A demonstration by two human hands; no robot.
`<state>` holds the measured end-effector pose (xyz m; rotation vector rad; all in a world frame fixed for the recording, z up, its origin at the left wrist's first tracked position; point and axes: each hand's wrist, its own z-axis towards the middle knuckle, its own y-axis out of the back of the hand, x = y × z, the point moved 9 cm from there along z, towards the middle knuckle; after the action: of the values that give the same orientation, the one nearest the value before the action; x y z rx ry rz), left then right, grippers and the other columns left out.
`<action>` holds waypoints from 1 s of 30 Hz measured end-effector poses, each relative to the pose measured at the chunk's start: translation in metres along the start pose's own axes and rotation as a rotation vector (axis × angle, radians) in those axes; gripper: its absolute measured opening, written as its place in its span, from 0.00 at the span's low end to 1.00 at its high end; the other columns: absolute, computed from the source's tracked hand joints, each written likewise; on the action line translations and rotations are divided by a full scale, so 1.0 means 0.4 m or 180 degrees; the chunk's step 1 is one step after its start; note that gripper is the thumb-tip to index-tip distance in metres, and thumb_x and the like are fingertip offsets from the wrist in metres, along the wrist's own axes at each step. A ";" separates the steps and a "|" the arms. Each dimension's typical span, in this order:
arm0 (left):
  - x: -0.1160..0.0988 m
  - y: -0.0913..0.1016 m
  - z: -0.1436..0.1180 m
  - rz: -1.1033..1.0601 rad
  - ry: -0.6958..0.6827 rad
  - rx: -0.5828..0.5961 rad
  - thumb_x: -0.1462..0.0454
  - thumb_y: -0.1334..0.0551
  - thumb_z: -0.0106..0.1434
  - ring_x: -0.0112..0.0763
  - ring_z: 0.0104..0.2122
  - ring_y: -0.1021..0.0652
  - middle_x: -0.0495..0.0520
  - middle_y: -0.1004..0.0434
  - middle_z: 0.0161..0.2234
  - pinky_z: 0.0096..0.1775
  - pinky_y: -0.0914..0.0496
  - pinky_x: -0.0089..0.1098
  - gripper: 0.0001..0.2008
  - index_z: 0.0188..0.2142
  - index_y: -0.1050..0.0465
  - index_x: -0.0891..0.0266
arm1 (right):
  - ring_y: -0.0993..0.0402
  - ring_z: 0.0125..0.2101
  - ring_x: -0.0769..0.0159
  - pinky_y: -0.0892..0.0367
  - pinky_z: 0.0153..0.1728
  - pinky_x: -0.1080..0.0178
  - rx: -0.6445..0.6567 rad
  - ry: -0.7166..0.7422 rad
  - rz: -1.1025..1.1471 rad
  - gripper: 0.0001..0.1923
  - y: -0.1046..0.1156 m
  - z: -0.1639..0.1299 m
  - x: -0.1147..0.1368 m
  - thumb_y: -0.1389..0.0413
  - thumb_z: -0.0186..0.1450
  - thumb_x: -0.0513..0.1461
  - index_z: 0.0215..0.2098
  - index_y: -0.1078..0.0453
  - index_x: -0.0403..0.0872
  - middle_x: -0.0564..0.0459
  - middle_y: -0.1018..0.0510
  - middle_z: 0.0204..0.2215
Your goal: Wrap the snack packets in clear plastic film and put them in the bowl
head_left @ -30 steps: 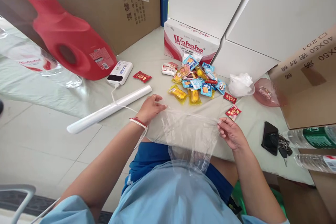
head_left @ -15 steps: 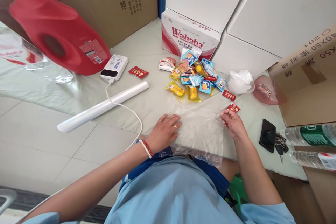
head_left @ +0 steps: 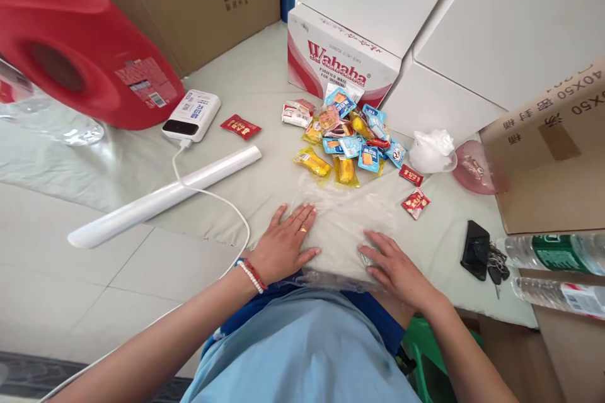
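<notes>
A clear plastic bag point(head_left: 343, 227) lies spread on the cloth-covered table, its near part hanging over the front edge by my lap. My left hand point(head_left: 286, 242) rests flat on the bag's left side, fingers stretched. On its right side lies my right hand point(head_left: 394, 267), palm down with the fingers apart. Just beyond the bag is a pile of wrapped snacks point(head_left: 350, 145) in yellow, blue and red packets. Two small red packets, one a red candy packet point(head_left: 416, 203), lie to the right of the pile.
At the left are a red jug point(head_left: 104, 69), a white power bank point(head_left: 193, 114) with a cable, a red packet point(head_left: 241, 126) and a long white tube point(head_left: 165, 198). A Wahaha carton point(head_left: 343, 56) stands behind. At the right are a phone point(head_left: 475, 250), keys point(head_left: 498, 264) and bottles point(head_left: 558, 254).
My right hand has let go of the bag's right edge and come down, nearer to me, onto the bag. My left hand's fingers have spread on the bag. The view has shifted slightly.
</notes>
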<state>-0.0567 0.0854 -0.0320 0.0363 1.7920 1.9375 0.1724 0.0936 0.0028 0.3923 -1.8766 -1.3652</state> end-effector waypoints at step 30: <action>-0.006 0.002 0.002 -0.0295 -0.0117 0.0360 0.32 0.45 0.62 0.51 0.73 0.45 0.69 0.51 0.75 0.71 0.72 0.56 0.54 0.74 0.49 0.66 | 0.27 0.57 0.49 0.32 0.59 0.45 -0.1736 -0.0335 0.0336 0.29 0.275 0.090 0.040 0.43 0.68 0.43 0.67 0.37 0.54 0.43 0.26 0.58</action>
<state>-0.0544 0.0853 -0.0303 0.0264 1.8442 1.7595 0.1557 0.1492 0.1040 -0.0548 -1.4949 -1.7724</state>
